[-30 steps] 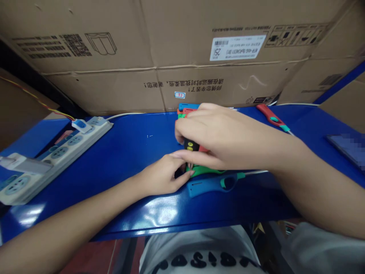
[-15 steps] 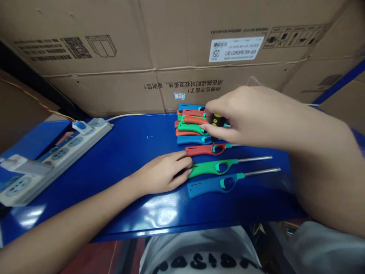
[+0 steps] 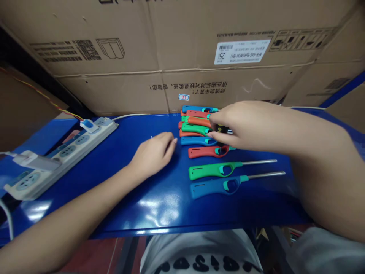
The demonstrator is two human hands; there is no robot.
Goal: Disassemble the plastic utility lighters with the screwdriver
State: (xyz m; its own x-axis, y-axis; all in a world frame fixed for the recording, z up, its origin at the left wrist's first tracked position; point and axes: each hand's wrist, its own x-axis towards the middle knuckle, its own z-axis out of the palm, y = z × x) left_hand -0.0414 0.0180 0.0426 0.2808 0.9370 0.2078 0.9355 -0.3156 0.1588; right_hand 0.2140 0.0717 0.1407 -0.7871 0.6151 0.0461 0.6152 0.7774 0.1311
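My right hand point(image 3: 242, 123) is closed around a screwdriver point(image 3: 220, 128) with a black and yellow handle, over the right side of a stack of several lighters. Near its thumb are a green lighter point(image 3: 194, 128) and an orange lighter point(image 3: 199, 121). My left hand point(image 3: 151, 154) rests on the table just left of the stack, fingers curled together; anything in them is hidden. A red lighter point(image 3: 202, 152) lies below the stack. Closer to me lie a long-nozzled green lighter point(image 3: 205, 172) and a blue lighter point(image 3: 208, 188), side by side, untouched.
A white power strip point(image 3: 67, 152) with plugs and cables runs along the left of the blue table point(image 3: 134, 205). A large cardboard box point(image 3: 176, 42) stands upright behind the lighters. A small numbered label point(image 3: 184, 97) is stuck on it.
My left hand has let go of the green lighter's end and moved up and left on the table. My right hand keeps the screwdriver and has moved little; the view has shifted slightly.
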